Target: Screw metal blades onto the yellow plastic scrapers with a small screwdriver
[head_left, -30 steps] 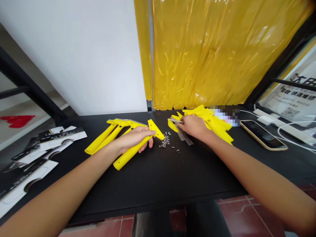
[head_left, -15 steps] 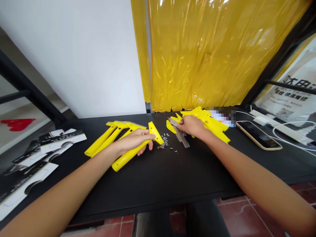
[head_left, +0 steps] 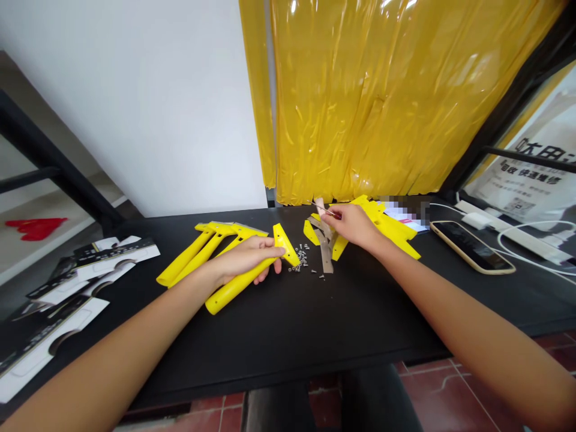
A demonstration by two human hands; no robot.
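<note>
My left hand [head_left: 252,255] is wrapped round a yellow scraper handle [head_left: 231,291], its flat, wide head [head_left: 285,247] pointing away to the right. In my right hand [head_left: 353,223] is a thin screwdriver [head_left: 333,214] with a reddish grip, its shaft pointing left. A metal blade [head_left: 320,205] stands up at the same fingertips, pinched there. Below that hand lie loose metal blades [head_left: 327,261] and small yellow head plates [head_left: 310,233]. Little screws and nuts [head_left: 300,258] are scattered between the hands. Just beyond my left forearm rest several yellow scrapers [head_left: 189,252] with blades on.
Yellow scraper parts [head_left: 398,234] are heaped behind my right hand, beside a partly blurred printed packet [head_left: 400,216]. A phone [head_left: 472,246], white cables and a power strip [head_left: 531,231] occupy the right. Black-and-white cardboard sleeves [head_left: 85,282] lie left. Yellow plastic sheeting [head_left: 360,108] hangs behind the table.
My right hand has lifted a blade off the pile while keeping the screwdriver, and the loose blades beneath have shifted. The left hand holds the yellow handle almost unmoved.
</note>
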